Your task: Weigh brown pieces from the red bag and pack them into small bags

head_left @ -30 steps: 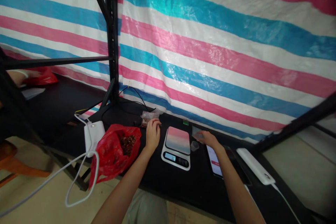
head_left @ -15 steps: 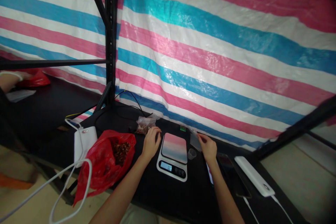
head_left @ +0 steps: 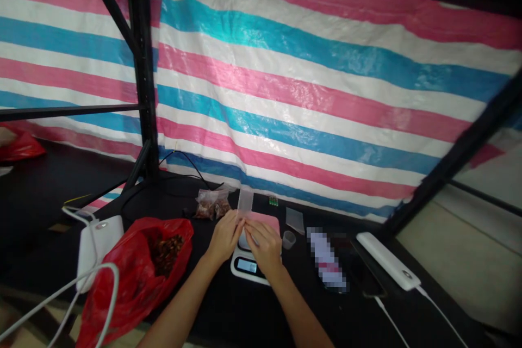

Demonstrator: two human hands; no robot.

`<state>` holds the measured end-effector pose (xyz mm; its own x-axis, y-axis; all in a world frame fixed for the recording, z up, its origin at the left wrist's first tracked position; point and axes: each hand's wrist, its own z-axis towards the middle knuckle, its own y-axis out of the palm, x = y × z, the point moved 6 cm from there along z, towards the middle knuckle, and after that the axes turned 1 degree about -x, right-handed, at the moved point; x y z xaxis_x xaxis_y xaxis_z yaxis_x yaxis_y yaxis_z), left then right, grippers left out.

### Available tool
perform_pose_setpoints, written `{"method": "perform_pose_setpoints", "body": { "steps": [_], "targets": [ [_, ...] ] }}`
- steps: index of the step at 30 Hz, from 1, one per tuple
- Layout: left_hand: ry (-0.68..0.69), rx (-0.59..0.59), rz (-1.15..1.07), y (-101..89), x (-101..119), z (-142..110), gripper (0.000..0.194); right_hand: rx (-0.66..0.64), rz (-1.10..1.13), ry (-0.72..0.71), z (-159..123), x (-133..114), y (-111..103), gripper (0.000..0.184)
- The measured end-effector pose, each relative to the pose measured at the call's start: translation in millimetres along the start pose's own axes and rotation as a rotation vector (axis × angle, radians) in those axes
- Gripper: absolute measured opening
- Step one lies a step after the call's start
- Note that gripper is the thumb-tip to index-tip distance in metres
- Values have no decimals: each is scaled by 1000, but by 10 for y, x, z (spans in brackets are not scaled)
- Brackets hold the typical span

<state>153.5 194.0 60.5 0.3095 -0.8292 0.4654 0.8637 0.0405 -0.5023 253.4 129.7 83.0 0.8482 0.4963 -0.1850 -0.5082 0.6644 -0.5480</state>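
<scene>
My left hand [head_left: 223,237] and my right hand [head_left: 264,243] meet above the small digital scale [head_left: 247,267] and together pinch the lower edge of a small clear plastic bag [head_left: 245,202] that stands upright between them. Both hands have their fingers closed on it. A red plastic bag [head_left: 134,266] holding dark brown dried pieces lies open to the left of my left forearm. Behind my left hand sits a clear packet of brown pieces [head_left: 210,206].
More clear bags [head_left: 294,219] and a tiny clear cup [head_left: 289,238] lie right of the scale, then a phone [head_left: 326,260] and a white power bank [head_left: 387,261] with cable. A white charger [head_left: 98,239] with cables sits left. A black frame post [head_left: 141,76] and striped tarp stand behind.
My right hand brought a clear bag from right of the scale over to my left hand; both now hold it above the scale. The camera view shifted right.
</scene>
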Motion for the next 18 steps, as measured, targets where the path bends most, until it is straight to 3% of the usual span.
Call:
{"method": "perform_pose_setpoints", "body": {
  "steps": [12,18],
  "targets": [
    [5,-19,-186,173,45,-32,34,8,-83,-110,6,56,-170,27],
    [-64,-129,-300,233,21,17,31,-27,-142,-115,3,94,-172,26]
  ]
}}
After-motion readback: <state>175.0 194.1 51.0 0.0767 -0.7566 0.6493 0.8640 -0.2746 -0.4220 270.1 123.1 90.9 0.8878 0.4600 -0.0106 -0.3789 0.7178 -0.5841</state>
